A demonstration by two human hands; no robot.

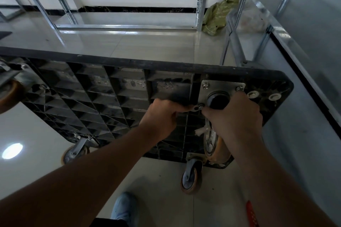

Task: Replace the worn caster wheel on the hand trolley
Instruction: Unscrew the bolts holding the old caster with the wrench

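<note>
The black plastic trolley deck stands on its edge with its ribbed underside facing me. A steel caster plate sits at its upper right corner, with bolts at the top corners. My right hand grips the caster just below that plate; its orange wheel hangs under my wrist. My left hand is curled on a small metal tool end at the bolt on the plate's lower left corner. What tool it is stays hidden in my fist.
Another orange-rimmed caster is by the floor below the deck's edge; whether it is attached I cannot tell. Two more casters are on the left. My shoe, a red object, metal shelf frames and a green bag surround me.
</note>
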